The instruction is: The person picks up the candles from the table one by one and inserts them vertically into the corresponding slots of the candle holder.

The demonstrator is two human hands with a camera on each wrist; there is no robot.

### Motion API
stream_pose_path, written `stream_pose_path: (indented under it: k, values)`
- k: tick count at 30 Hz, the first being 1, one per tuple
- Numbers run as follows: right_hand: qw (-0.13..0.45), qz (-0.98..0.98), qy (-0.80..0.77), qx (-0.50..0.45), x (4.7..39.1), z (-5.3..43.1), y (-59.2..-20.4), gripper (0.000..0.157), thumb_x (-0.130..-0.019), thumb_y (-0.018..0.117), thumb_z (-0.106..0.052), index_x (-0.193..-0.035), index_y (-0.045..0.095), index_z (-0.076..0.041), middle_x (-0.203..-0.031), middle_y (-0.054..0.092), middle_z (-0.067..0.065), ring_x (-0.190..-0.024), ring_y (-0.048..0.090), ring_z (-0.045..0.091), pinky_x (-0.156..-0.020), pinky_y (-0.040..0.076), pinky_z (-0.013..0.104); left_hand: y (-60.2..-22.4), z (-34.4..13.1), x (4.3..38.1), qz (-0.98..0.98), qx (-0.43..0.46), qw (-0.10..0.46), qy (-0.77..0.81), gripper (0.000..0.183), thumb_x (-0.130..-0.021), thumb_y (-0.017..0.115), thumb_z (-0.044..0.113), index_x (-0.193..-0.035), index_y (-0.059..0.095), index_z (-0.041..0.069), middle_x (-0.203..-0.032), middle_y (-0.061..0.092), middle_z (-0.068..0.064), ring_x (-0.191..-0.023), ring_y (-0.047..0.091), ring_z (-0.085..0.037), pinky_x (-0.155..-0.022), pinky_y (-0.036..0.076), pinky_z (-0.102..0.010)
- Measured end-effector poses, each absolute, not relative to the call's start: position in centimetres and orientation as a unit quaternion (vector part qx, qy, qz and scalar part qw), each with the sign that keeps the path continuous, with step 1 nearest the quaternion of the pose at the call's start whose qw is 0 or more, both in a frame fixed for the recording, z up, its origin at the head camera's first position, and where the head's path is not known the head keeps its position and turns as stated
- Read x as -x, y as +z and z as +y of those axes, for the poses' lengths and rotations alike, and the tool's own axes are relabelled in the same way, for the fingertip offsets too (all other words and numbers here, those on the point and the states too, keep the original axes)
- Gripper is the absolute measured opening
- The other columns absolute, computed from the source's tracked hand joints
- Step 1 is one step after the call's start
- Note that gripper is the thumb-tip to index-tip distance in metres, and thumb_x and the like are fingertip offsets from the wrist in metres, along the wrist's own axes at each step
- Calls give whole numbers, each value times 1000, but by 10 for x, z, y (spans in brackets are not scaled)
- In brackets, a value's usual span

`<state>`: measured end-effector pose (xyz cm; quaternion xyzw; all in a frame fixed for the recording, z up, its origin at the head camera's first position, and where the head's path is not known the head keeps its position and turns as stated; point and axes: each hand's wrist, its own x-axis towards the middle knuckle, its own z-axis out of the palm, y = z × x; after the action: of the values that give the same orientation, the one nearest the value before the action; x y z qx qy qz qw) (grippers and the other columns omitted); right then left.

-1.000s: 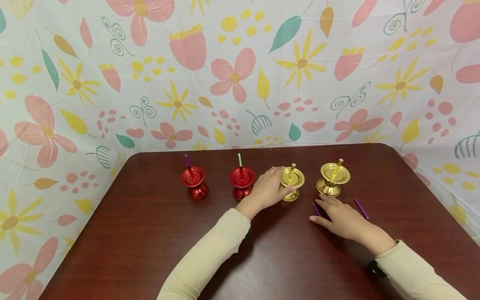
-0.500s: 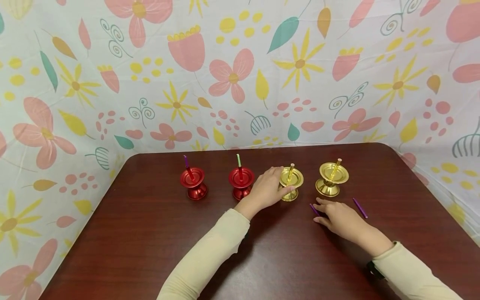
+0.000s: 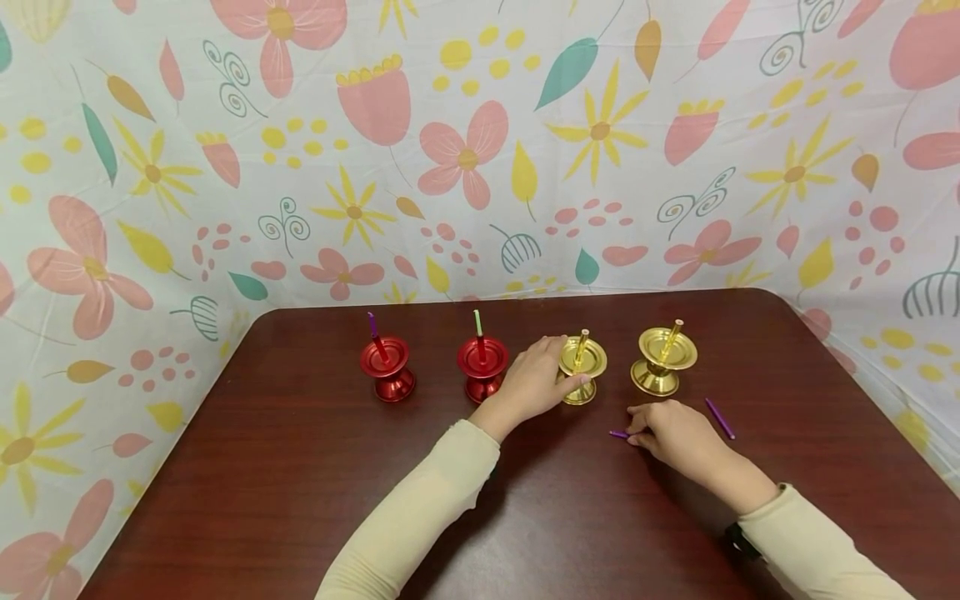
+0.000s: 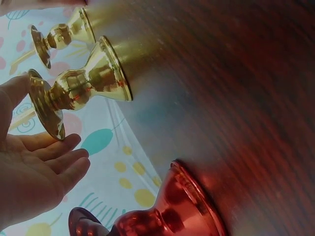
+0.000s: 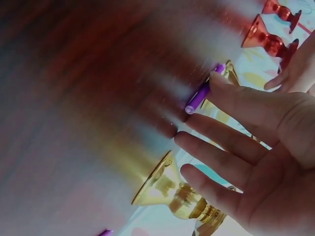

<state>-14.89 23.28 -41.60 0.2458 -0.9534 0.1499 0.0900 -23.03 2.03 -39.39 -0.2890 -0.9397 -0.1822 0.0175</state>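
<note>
My left hand (image 3: 531,379) holds the near-middle gold candle holder (image 3: 592,357) by its dish, thumb and fingers on opposite sides of the rim. In the left wrist view that gold candle holder (image 4: 78,88) stands on its foot. Low over the table, my right hand (image 3: 678,437) pinches a small purple candle (image 3: 618,434) between thumb and forefinger. The right wrist view has this purple candle (image 5: 199,97) slanting out from under the thumb, its other fingers spread loosely. The second gold candle holder (image 3: 660,379) stands just beyond the right hand, its tube without a candle.
Two red candle holders stand at the left, one with a purple candle (image 3: 372,325), the other with a green candle (image 3: 479,323). Another purple candle (image 3: 720,418) lies right of my right hand. A flowered cloth (image 3: 465,208) hangs behind the dark wooden table (image 3: 300,500).
My right hand has drawn its fingers together on the purple candle and pulled back slightly. The candle has turned to point left. My left hand stays at the gold candle holder.
</note>
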Motion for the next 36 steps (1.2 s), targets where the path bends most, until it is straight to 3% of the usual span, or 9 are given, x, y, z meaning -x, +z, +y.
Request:
stream_pose_path:
  k: [14, 17, 24, 30, 36]
  values:
    - [71, -952, 171, -242, 146, 234, -406, 20, -74, 78, 0, -71, 67, -16, -101, 71, 16, -88, 69, 31, -65, 53, 38, -394, 21, 228, -941, 283, 11, -185, 70, -91, 62, 47, -142, 43, 3, -139, 51, -10, -129, 46, -22, -105, 40, -36]
    - [86, -943, 200, -251, 148, 234, -395, 19, -76, 78, 0, -73, 67, -15, -98, 71, 14, -87, 69, 28, -67, 54, 39, -393, 21, 228, -941, 283, 12, -185, 69, -91, 63, 46, -141, 44, 3, -137, 52, -10, -127, 48, -22, -104, 41, -36]
    - [164, -925, 248, -237, 157, 229, -363, 16, -77, 78, -1, -79, 69, -14, -79, 64, -6, -72, 58, 13, -64, 49, 34, -391, 20, 230, -940, 284, 20, -187, 69, -90, 64, 46, -140, 46, 2, -133, 55, -10, -122, 52, -20, -101, 43, -35]
    - [220, -912, 270, -218, 170, 221, -350, 12, -80, 75, 0, -84, 69, -9, -79, 66, -3, -71, 57, 12, -64, 49, 33, -390, 21, 230, -940, 283, 18, -189, 69, -89, 64, 46, -140, 46, 2, -132, 55, -10, -121, 52, -20, -101, 43, -35]
    - [210, -901, 329, -191, 182, 213, -344, 13, -85, 70, 1, -97, 69, -3, -81, 68, 5, -68, 59, 17, -63, 43, 27, -389, 21, 231, -940, 284, 16, -189, 69, -89, 65, 47, -139, 47, 3, -129, 57, -9, -118, 54, -19, -99, 44, -35]
